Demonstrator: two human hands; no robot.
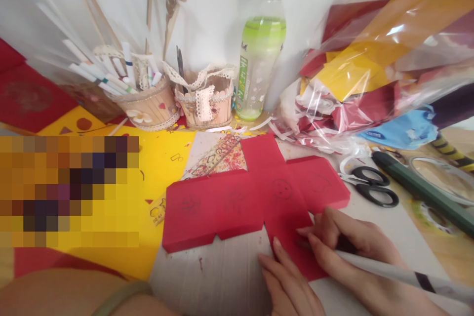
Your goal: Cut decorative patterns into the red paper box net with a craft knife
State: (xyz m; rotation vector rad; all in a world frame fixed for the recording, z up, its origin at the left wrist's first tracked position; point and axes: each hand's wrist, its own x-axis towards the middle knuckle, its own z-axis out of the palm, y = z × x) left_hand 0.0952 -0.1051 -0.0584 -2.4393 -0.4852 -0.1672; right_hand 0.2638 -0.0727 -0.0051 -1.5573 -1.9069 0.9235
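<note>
A red paper cut-out shaped like an unfolded box, with flaps along its edges, lies flat. Faint dark drawings, one a smiley face, show on its panels. My right hand grips a white marker with a black band, its tip down at the lowest red panel. Beside that panel, my left hand rests with fingers stretched out, fingertips at the panel's left edge. It holds nothing that I can see.
Behind stand a marker basket, a smaller basket and a green drink bottle. Right are black-handled scissors, a dark green cutter-like tool, tape and a plastic bag of paper. Yellow paper lies left, near a pixelated patch.
</note>
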